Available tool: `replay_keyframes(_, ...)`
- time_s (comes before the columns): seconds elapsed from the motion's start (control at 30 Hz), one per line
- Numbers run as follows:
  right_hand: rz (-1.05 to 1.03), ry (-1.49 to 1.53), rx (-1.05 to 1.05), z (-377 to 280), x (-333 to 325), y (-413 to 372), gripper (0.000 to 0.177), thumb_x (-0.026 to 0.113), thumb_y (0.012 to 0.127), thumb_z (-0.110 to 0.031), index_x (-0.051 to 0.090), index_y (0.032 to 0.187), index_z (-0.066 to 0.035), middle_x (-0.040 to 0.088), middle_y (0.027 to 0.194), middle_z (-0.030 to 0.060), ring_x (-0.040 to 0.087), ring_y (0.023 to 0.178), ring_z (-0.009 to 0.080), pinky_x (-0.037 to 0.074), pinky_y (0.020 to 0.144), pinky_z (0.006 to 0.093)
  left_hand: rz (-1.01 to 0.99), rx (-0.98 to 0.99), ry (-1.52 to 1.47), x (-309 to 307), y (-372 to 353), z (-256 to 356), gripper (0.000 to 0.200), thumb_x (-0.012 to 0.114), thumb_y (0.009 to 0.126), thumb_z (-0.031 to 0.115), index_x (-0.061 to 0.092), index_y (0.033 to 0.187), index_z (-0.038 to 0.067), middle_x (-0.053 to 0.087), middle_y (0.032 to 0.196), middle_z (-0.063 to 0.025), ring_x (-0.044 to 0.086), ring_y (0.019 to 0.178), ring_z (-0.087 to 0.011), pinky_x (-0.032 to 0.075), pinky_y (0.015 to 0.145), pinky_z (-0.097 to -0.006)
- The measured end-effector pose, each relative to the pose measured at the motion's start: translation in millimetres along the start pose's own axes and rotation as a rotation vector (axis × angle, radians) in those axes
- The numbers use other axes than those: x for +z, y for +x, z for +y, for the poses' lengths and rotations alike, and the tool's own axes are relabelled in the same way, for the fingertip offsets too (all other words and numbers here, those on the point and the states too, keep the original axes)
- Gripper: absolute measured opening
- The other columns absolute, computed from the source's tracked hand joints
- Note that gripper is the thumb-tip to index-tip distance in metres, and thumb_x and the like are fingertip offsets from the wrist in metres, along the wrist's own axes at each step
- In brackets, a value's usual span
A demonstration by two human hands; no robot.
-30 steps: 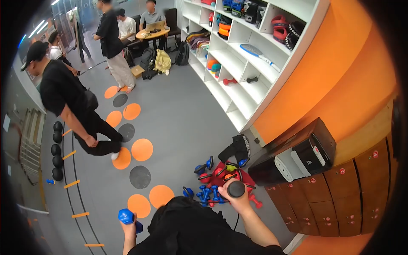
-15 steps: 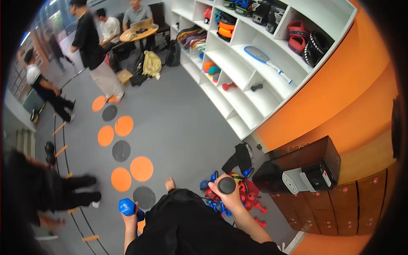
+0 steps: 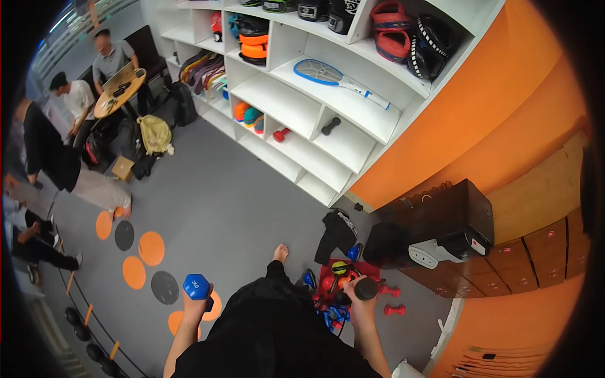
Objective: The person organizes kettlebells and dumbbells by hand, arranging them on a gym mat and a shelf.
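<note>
A blue hexagonal dumbbell marked 2KG is gripped by my left hand, its end facing up. My right hand is wrapped round a black dumbbell, of which mainly the round end shows. Beneath my right hand, several dumbbells and other red and blue gear lie on a red mat on the floor, partly hidden by the hand. In the white shelf ahead, a red dumbbell and a dark dumbbell sit in separate lower compartments.
A blue and white racket lies on the shelf. Dark clothing is on the floor before a black box at right. Orange discs mark the floor at left. One person stands; others sit by a round table.
My view has swung to the right and moved closer to the shelf. The person at the lower left has left the view. Both hands still hold their dumbbells.
</note>
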State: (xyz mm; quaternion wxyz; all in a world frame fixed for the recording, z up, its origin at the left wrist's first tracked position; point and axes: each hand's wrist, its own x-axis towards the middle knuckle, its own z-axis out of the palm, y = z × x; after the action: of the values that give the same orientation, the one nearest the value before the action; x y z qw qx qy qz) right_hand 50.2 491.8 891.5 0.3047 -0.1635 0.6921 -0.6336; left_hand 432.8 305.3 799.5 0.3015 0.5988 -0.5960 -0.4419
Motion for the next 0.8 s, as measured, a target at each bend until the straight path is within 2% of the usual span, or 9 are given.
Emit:
replay_keyframes(0.13, 0.051, 0.112, -0.042, -1, 19, 92, 0.024, 0.074, 0.086, 0.002, 0.054, 0.08, -0.01, 0.053, 0.078, -0.0008, 0.054, 0.074, 0.0111, 0.043, 0.074, 0.0283, 0.039, -0.073, -0.052, 56, 75, 34, 0.028, 0.08, 0.083, 0.017, 0.055, 0.074, 0.007, 0.055, 0.066, -0.0016, 0.051, 0.061, -0.0141, 0.044, 0.058, -0.0368)
replay_keyframes(0.27, -0.003, 0.095, -0.039, -23, 56, 205, 0.022, 0.073, 0.088, 0.0, 0.054, 0.084, -0.01, 0.052, 0.075, -0.0007, 0.055, 0.073, 0.0116, 0.044, 0.072, 0.0289, -0.012, -0.043, -0.005, 99, 159, 4, 0.027, 0.079, 0.083, 0.018, 0.056, 0.074, 0.007, 0.057, 0.065, -0.0034, 0.053, 0.06, -0.0163, 0.045, 0.059, -0.0381)
replay_keyframes(0.37, -0.024, 0.337, 0.197, -23, 80, 296, 0.02, 0.074, 0.088, -0.002, 0.055, 0.086, -0.01, 0.054, 0.075, 0.0012, 0.057, 0.073, 0.015, 0.046, 0.069, 0.0313, -0.002, -0.09, 0.036, 118, 199, -28, 0.026, 0.077, 0.083, 0.018, 0.057, 0.073, 0.007, 0.058, 0.064, -0.0041, 0.055, 0.059, -0.0172, 0.046, 0.058, -0.0379)
replay_keyframes(0.53, -0.061, 0.432, 0.64, 9, 94, 447, 0.019, 0.071, 0.09, -0.002, 0.054, 0.096, -0.009, 0.056, 0.079, 0.0051, 0.059, 0.074, 0.0203, 0.051, 0.071, 0.0343, 0.011, -0.448, 0.044, 106, 225, -89, 0.017, 0.076, 0.082, 0.016, 0.063, 0.081, 0.006, 0.06, 0.065, -0.0038, 0.06, 0.058, -0.0159, 0.048, 0.056, -0.0365)
replay_keyframes(0.63, -0.056, 0.383, 0.64, 55, 103, 524, 0.022, 0.071, 0.092, -0.008, 0.053, 0.103, -0.006, 0.057, 0.085, 0.0065, 0.06, 0.077, 0.02, 0.055, 0.073, 0.0345, -0.01, -0.667, 0.166, 80, 218, -153, 0.018, 0.079, 0.08, 0.014, 0.065, 0.089, 0.006, 0.061, 0.067, -0.0033, 0.061, 0.058, -0.0153, 0.048, 0.055, -0.0347)
replay_keyframes(0.67, -0.016, 0.364, 0.626, 67, 107, 547, 0.022, 0.072, 0.093, -0.011, 0.053, 0.104, -0.005, 0.058, 0.085, 0.0065, 0.06, 0.078, 0.0196, 0.056, 0.073, 0.0344, 0.004, -0.693, 0.017, 73, 213, -170, 0.017, 0.077, 0.081, 0.013, 0.066, 0.091, 0.006, 0.062, 0.067, -0.0042, 0.062, 0.058, -0.0158, 0.048, 0.054, -0.0344)
replay_keyframes(0.7, 0.057, 0.38, 0.634, 78, 111, 571, 0.024, 0.073, 0.095, -0.019, 0.056, 0.104, -0.004, 0.06, 0.087, 0.0074, 0.062, 0.077, 0.0195, 0.058, 0.074, 0.0338, -0.1, -0.54, 0.126, 59, 212, -179, 0.016, 0.077, 0.081, 0.012, 0.066, 0.092, 0.007, 0.062, 0.068, -0.004, 0.061, 0.056, -0.0158, 0.048, 0.053, -0.0341)
replay_keyframes(0.77, 0.099, 0.264, 0.595, 74, 128, 615, 0.026, 0.073, 0.095, -0.022, 0.057, 0.104, -0.003, 0.061, 0.088, 0.0082, 0.063, 0.076, 0.0199, 0.058, 0.073, 0.0343, -0.153, -0.606, 0.187, 44, 202, -179, 0.018, 0.077, 0.08, 0.009, 0.066, 0.094, 0.008, 0.061, 0.067, -0.0037, 0.06, 0.054, -0.0156, 0.047, 0.05, -0.0332)
replay_keyframes(0.8, 0.138, 0.172, 0.533, 76, 136, 638, 0.028, 0.074, 0.095, -0.024, 0.058, 0.105, -0.003, 0.062, 0.088, 0.009, 0.064, 0.075, 0.0203, 0.058, 0.072, 0.0349, -0.106, -0.797, 0.203, 34, 196, -158, 0.02, 0.078, 0.079, 0.008, 0.066, 0.095, 0.008, 0.061, 0.067, -0.0034, 0.059, 0.053, -0.0155, 0.047, 0.049, -0.0327)
